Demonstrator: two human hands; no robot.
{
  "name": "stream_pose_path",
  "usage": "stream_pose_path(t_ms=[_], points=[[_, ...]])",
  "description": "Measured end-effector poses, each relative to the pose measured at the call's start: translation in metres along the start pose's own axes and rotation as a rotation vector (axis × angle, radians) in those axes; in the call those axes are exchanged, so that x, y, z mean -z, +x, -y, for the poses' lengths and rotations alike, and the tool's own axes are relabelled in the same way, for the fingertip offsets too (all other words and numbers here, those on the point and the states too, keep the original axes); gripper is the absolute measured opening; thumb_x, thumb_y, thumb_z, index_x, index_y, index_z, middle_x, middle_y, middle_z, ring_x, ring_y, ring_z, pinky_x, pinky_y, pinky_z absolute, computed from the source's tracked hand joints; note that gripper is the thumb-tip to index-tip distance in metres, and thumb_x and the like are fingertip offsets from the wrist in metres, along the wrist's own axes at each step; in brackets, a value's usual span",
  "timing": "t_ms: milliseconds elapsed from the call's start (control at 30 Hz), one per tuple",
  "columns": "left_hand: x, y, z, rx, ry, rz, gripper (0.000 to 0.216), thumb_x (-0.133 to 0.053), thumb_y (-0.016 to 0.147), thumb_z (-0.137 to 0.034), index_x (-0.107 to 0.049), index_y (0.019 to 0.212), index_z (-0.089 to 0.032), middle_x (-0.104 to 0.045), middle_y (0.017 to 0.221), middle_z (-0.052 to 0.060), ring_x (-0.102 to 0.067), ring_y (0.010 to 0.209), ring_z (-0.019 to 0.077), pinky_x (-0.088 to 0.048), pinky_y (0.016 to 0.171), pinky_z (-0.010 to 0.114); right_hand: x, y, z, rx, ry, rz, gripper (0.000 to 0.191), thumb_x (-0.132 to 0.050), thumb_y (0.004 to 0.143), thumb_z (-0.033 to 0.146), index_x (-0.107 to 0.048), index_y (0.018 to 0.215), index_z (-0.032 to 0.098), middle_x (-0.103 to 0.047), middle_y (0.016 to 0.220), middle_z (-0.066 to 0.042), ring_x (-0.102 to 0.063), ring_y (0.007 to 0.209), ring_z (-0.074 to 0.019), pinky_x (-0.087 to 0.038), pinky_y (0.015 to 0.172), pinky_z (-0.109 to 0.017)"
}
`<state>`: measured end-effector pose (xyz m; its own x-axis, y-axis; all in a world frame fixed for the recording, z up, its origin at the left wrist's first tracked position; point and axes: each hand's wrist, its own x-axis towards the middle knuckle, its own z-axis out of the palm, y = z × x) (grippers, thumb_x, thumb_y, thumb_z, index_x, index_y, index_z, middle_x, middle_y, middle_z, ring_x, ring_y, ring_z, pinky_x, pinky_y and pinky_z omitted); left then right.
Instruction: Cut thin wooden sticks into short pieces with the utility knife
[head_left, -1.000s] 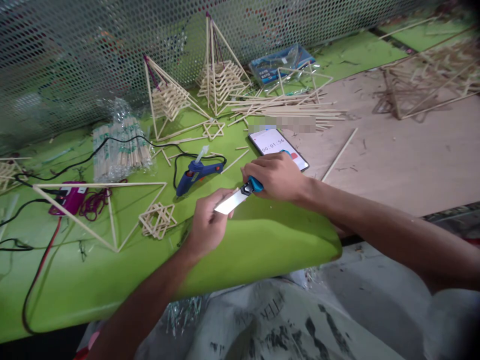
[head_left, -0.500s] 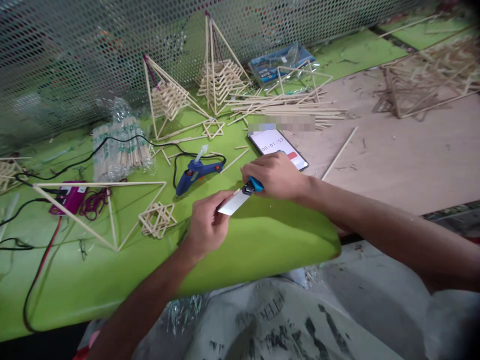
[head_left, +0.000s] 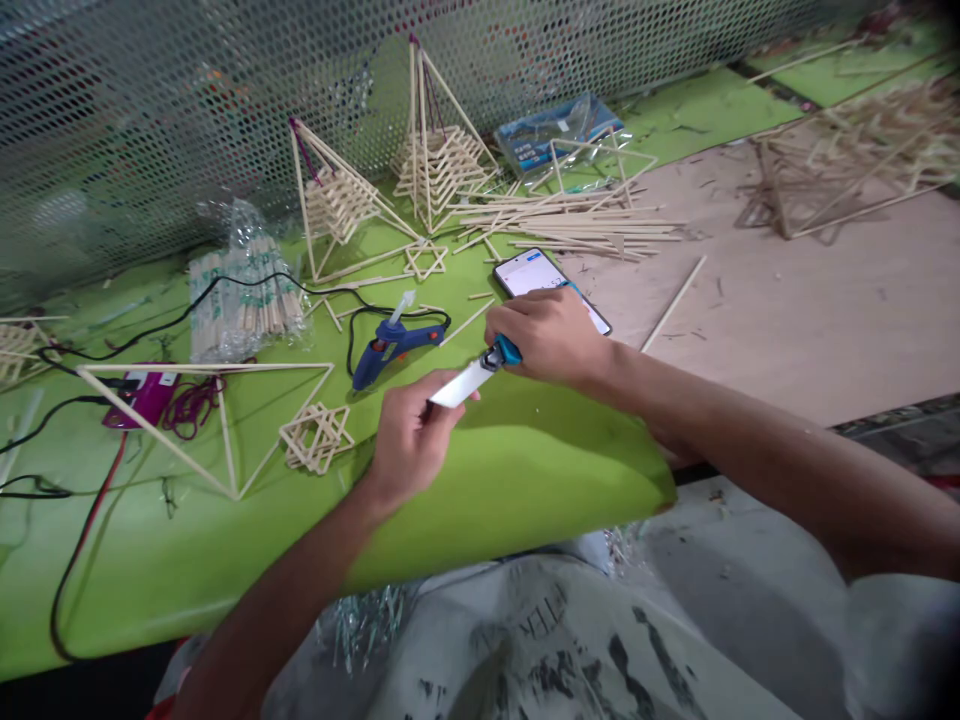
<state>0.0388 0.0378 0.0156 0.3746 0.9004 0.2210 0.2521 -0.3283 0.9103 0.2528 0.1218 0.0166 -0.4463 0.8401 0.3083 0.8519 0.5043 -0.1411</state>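
My right hand (head_left: 551, 332) is closed round the blue handle of a utility knife (head_left: 463, 383). Its wide blade slants down and left, and the tip reaches my left hand (head_left: 411, 435). The fingers of that hand are pinched together under the blade; whatever they hold is hidden behind it. Just left of my left hand lies a small star-shaped stick frame (head_left: 316, 438). A blue glue gun (head_left: 390, 350) rests on the green table (head_left: 510, 490) beyond my hands. Partly covered by my right hand is a phone (head_left: 529, 270) with its screen lit.
Two stick pyramids (head_left: 442, 165) stand near the perforated metal screen (head_left: 225, 110). Loose sticks (head_left: 585, 225) lie behind the phone, and one stick (head_left: 673, 303) lies on the wooden board (head_left: 810, 330). A bag of chopsticks (head_left: 247, 290), a triangular stick frame (head_left: 161, 435) and black cables are at left.
The knife blade has tilted a little flatter and shifted slightly up and left. Both hands stay close together, and the view has moved a little.
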Motion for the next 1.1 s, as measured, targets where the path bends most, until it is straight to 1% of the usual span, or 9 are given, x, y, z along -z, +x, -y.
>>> stream_pose_path(t_ms=[33, 67, 167, 267, 400, 500, 700, 1000, 1100], points=[[-0.001, -0.002, -0.002, -0.039, 0.008, 0.066, 0.014, -0.057, 0.091, -0.024, -0.069, 0.086, -0.019, -0.059, 0.062, -0.002, -0.041, 0.046, 0.0064, -0.031, 0.045, 0.021, 0.002, 0.003, -0.01, -0.14, -0.024, -0.023, 0.013, -0.051, 0.072, 0.023, -0.063, 0.075, 0.018, -0.06, 0.061, -0.004, -0.04, 0.051, -0.0126, -0.024, 0.054, -0.03], [-0.002, -0.005, -0.004, -0.073, 0.002, 0.138, 0.015, -0.057, 0.091, -0.025, -0.07, 0.086, -0.018, -0.063, 0.068, 0.0, -0.043, 0.049, 0.0062, -0.033, 0.047, 0.021, 0.004, 0.006, -0.021, -0.211, -0.042, -0.04, 0.014, -0.05, 0.072, 0.023, -0.062, 0.071, 0.017, -0.056, 0.055, -0.004, -0.036, 0.047, -0.0115, -0.024, 0.052, -0.03], [-0.004, -0.006, -0.001, 0.025, -0.078, 0.113, 0.02, -0.052, 0.095, -0.028, -0.068, 0.089, -0.019, -0.048, 0.054, -0.005, -0.04, 0.046, 0.0065, -0.031, 0.045, 0.02, 0.011, 0.005, -0.045, -0.291, -0.066, -0.108, 0.013, -0.05, 0.07, 0.021, -0.062, 0.071, 0.016, -0.052, 0.052, -0.003, -0.038, 0.049, -0.0112, -0.03, 0.054, -0.03], [-0.004, 0.001, 0.009, 0.049, -0.146, 0.019, 0.021, -0.05, 0.097, -0.031, -0.067, 0.094, -0.018, -0.047, 0.057, -0.004, -0.043, 0.051, 0.0073, -0.034, 0.05, 0.021, 0.014, -0.005, -0.04, -0.142, 0.019, -0.243, 0.018, -0.047, 0.068, 0.019, -0.063, 0.076, 0.017, -0.058, 0.059, -0.003, -0.047, 0.055, -0.0132, -0.033, 0.056, -0.029], [-0.004, 0.011, 0.022, 0.092, -0.219, -0.018, 0.019, -0.053, 0.095, -0.035, -0.062, 0.101, -0.02, -0.055, 0.067, -0.002, -0.047, 0.056, 0.0082, -0.038, 0.051, 0.02, 0.011, -0.017, -0.008, 0.118, 0.116, -0.154, 0.014, -0.048, 0.072, 0.021, -0.062, 0.075, 0.019, -0.063, 0.064, -0.001, -0.052, 0.057, -0.0135, -0.032, 0.055, -0.028], [-0.004, 0.013, 0.024, 0.101, -0.204, -0.046, 0.019, -0.056, 0.093, -0.038, -0.063, 0.097, -0.02, -0.064, 0.082, 0.002, -0.056, 0.065, 0.01, -0.044, 0.057, 0.021, 0.005, -0.02, 0.006, 0.224, 0.116, -0.089, 0.016, -0.045, 0.078, 0.02, -0.061, 0.076, 0.02, -0.061, 0.062, 0.0, -0.049, 0.056, -0.013, -0.031, 0.055, -0.029], [-0.005, 0.013, 0.024, 0.094, -0.172, -0.029, 0.017, -0.056, 0.093, -0.037, -0.064, 0.093, -0.022, -0.066, 0.083, 0.001, -0.059, 0.069, 0.0119, -0.046, 0.06, 0.023, -0.003, -0.02, 0.01, 0.254, 0.118, -0.019, 0.02, -0.041, 0.081, 0.02, -0.061, 0.08, 0.018, -0.059, 0.063, -0.002, -0.047, 0.055, -0.0135, -0.031, 0.053, -0.03], [-0.007, 0.01, 0.028, 0.039, -0.212, -0.021, 0.007, -0.06, 0.09, -0.029, -0.064, 0.093, -0.023, -0.061, 0.074, -0.002, -0.053, 0.065, 0.0117, -0.042, 0.058, 0.024, -0.002, -0.02, 0.013, 0.256, 0.127, -0.009, 0.019, -0.041, 0.08, 0.022, -0.06, 0.08, 0.018, -0.061, 0.065, -0.002, -0.049, 0.056, -0.0133, -0.032, 0.054, -0.03], [-0.008, 0.011, 0.028, 0.051, -0.198, -0.026, 0.011, -0.058, 0.091, -0.032, -0.064, 0.092, -0.023, -0.061, 0.075, -0.001, -0.053, 0.064, 0.0127, -0.042, 0.058, 0.026, -0.002, -0.021, 0.013, 0.256, 0.134, -0.01, 0.018, -0.042, 0.08, 0.022, -0.06, 0.081, 0.018, -0.061, 0.066, -0.002, -0.049, 0.057, -0.0133, -0.032, 0.054, -0.03]])
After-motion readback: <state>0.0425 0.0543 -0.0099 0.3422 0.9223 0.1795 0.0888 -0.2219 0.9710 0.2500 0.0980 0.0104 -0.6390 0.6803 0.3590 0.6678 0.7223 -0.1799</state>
